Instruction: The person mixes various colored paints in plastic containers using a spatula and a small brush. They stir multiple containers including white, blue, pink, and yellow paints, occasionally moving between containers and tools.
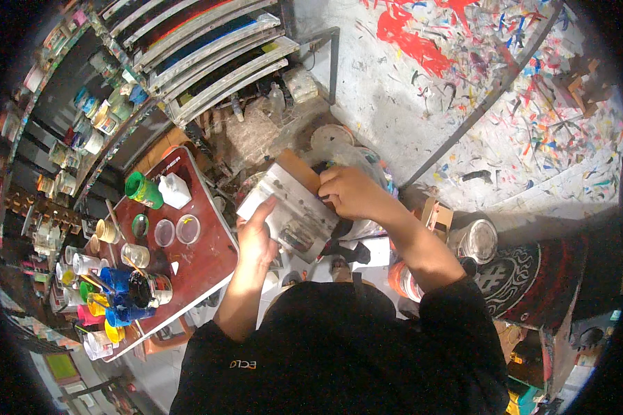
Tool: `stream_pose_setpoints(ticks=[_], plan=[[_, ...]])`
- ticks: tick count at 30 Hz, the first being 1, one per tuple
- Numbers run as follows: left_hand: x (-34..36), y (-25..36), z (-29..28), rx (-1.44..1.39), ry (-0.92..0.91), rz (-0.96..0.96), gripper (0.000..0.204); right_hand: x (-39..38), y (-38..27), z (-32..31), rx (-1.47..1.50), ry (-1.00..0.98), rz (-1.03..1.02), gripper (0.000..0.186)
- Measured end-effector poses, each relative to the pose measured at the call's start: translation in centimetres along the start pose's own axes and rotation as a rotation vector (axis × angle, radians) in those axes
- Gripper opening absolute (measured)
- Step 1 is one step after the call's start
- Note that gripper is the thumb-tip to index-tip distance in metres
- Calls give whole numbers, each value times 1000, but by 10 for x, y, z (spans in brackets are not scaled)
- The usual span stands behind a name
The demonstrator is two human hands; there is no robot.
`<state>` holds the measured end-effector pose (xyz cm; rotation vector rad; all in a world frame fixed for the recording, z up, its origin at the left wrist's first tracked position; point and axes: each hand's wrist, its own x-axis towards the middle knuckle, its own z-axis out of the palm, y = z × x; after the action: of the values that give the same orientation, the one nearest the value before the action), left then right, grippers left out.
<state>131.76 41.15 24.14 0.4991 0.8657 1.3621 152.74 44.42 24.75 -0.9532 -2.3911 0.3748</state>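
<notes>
My left hand (257, 234) grips a rectangular box (294, 207) by its near left edge, thumb pressed on the face. That face is greyish white with dark smudges, and a brown strip runs along its far side. Across from it, my right hand (346, 192) has its fingers curled at the box's far right edge, by the brown strip. Whether those fingers pinch the box itself or something small is hidden. The box is held tilted in front of my body, above the floor.
To the left stands a dark red table (197, 256) crowded with paint pots, a green tub (144, 190) and a white bottle (175, 191). Shelves of jars line the far left, below a rack of frames (214, 55). A paint-splattered wall (450, 90) and a bucket (474, 241) are right.
</notes>
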Motion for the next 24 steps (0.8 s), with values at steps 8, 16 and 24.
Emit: stream_pose_setpoints(ticks=[8, 16, 24], plan=[[4, 21, -2, 236, -19, 212, 36, 22, -7, -10, 249, 275, 50, 14], [10, 23, -15, 28, 20, 134, 36, -9, 13, 34, 78, 188, -71, 14], [11, 48, -17, -127, -19, 223, 38, -13, 62, -24, -56, 487, 417, 10]])
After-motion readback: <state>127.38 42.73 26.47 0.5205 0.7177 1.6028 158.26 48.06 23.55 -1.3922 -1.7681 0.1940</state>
